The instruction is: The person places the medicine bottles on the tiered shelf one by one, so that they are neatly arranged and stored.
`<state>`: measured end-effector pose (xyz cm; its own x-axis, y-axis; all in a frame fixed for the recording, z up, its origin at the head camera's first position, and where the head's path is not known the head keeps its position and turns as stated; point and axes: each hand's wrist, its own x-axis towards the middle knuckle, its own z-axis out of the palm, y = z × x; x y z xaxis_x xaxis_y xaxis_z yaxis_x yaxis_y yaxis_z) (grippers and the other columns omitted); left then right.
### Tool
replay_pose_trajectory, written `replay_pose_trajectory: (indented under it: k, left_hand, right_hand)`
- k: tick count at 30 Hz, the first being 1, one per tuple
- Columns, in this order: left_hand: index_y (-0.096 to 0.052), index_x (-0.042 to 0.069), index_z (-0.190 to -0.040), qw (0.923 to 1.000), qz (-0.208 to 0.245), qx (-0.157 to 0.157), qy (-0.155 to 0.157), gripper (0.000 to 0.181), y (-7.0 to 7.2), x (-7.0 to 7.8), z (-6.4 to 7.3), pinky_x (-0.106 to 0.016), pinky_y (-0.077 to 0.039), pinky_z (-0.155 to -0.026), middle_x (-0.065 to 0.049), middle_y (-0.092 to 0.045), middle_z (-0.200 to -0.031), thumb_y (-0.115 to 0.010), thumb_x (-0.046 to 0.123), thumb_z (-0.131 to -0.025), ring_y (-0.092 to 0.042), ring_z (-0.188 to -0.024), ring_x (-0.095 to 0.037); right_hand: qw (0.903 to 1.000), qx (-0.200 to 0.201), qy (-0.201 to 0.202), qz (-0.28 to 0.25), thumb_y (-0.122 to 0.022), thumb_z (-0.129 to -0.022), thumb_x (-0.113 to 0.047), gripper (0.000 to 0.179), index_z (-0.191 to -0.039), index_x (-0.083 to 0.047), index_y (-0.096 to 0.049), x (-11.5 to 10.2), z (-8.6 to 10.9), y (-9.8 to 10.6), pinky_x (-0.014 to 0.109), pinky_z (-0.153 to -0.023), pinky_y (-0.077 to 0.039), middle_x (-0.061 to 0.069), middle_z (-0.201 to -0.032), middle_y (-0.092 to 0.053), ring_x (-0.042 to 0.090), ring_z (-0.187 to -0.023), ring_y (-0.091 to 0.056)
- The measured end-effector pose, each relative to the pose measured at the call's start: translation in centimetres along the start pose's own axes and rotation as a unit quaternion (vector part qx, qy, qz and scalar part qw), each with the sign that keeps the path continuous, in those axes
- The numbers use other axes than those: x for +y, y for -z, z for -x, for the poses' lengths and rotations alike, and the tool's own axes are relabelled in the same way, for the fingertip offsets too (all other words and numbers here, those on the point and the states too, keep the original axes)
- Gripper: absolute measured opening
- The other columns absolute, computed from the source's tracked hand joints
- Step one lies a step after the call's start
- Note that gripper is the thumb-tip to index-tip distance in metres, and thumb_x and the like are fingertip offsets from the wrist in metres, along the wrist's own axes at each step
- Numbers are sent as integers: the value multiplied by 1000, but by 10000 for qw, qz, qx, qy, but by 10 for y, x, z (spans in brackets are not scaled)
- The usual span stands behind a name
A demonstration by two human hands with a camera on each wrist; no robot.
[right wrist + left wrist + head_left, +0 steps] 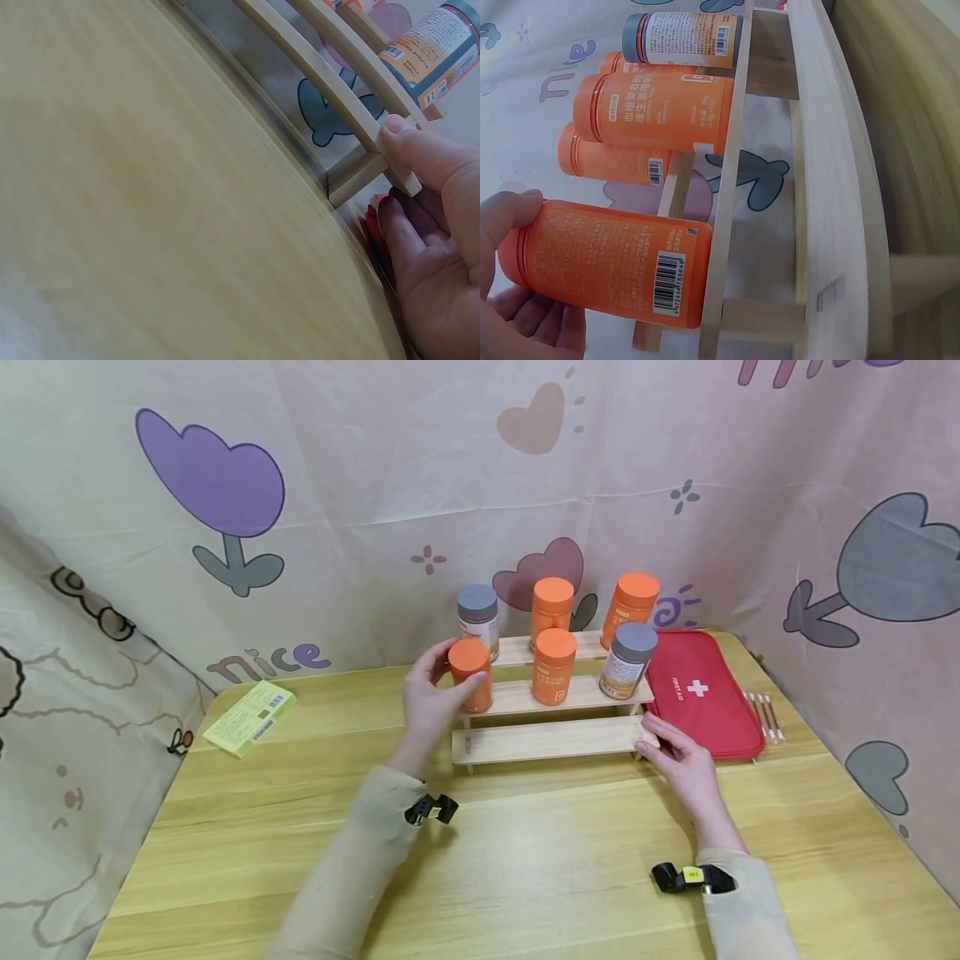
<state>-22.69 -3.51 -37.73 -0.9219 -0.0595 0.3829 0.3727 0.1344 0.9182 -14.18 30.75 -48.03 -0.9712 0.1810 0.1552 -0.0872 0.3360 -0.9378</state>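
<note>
My left hand (435, 697) grips an orange bottle (472, 681) at the left end of the middle step of a wooden tiered rack (555, 741). In the left wrist view the bottle's base (694, 277) is right at the step's edge. My right hand (682, 760) holds the right end of the lowest step, thumb on top and fingers beneath. Beside the held bottle, the middle step bears another orange bottle (554, 667) and a grey-capped bottle (628, 662). On the top step stand a grey-capped bottle (478, 614) and two orange bottles (552, 606).
A red first aid pouch (705, 693) lies right of the rack, close to my right hand. Beyond it is a small pack of cotton swabs (765, 717). A yellow-green box (251, 718) lies at the table's left. A patterned cloth (375, 485) hangs behind.
</note>
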Motion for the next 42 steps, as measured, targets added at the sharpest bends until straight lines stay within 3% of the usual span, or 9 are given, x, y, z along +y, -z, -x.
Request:
replay_pose_trajectory:
  k: [8, 16, 23, 28, 32, 35, 39, 42]
  left_hand:
    - [-60, 10, -126, 9999, 109, 81, 38, 56, -11, -2, 0, -31, -44, -100, -2, -59, -122, -82, 17, -76, -56, -109, -17]
    - [-60, 10, -125, 9987, 257, 436, -54, 56, -18, -8, 3, -27, -44, -99, -1, -59, -121, -83, 21, -75, -57, -109, -15]
    - [-57, 6, -127, 9977, 417, 522, -78, 59, -9, -13, 11, -26, -44, -99, -4, -59, -122, -83, 17, -75, -56, -113, -15]
    - [-56, 0, -124, 9983, 312, 476, -114, 54, 17, -17, 21, -31, -44, -100, -12, -60, -121, -80, 9, -77, -55, -114, -20]
    - [-58, -4, -121, 9978, 284, 594, -16, 46, 48, -22, 33, -34, -46, -99, -14, -61, -117, -76, 5, -80, -57, -111, -27]
    - [-56, -11, -119, 9973, 234, 682, 150, 39, 72, -17, 42, -31, -48, -95, -22, -61, -115, -70, -1, -84, -56, -109, -33]
    - [-57, -13, -117, 9959, -638, 452, 461, 33, 104, -7, 52, -22, -49, -88, -26, -60, -113, -65, 1, -89, -58, -102, -24]
    - [-57, -5, -122, 9838, -1674, -67, 641, 36, 130, -17, 56, -29, -50, -89, -21, -60, -118, -62, 17, -94, -58, -102, -22]
  right_hand:
    - [10000, 2, 6, 87, -69, -89, -19, 48, -134, -6, -56, 1, 0, 0, 6, -94, -37, 13, -143, -46, 15, -132, -41]
    - [10000, -17, 40, 37, -69, -89, -18, 48, -133, -4, -56, 0, 0, -1, 6, -93, -37, 14, -143, -46, 10, -130, -42]
    - [10000, -25, 42, -73, -69, -89, -17, 48, -133, -3, -56, 2, -1, -4, 7, -94, -37, 14, -142, -46, 9, -129, -42]
    - [9999, -51, 83, -103, -69, -89, -16, 47, -132, -3, -57, 1, -1, -5, 7, -94, -37, 15, -142, -46, 10, -130, -42]
    - [9999, -96, 107, 62, -69, -89, -18, 47, -132, -3, -57, -1, -1, -3, 6, -93, -37, 15, -141, -48, 11, -129, -43]
    - [9993, -182, 50, 338, -68, -90, -23, 47, -132, -3, -57, -6, -1, 4, 5, -92, -37, 15, -140, -49, 13, -129, -43]
    - [9967, -517, -262, 576, -64, -93, -31, 51, -136, -5, -54, -16, 2, 15, 3, -89, -37, 14, -141, -47, 13, -130, -41]
    - [9914, -752, -287, 1035, -62, -94, -34, 52, -137, -7, -53, -25, 5, 26, 3, -85, -38, 16, -138, -51, 21, -126, -46]
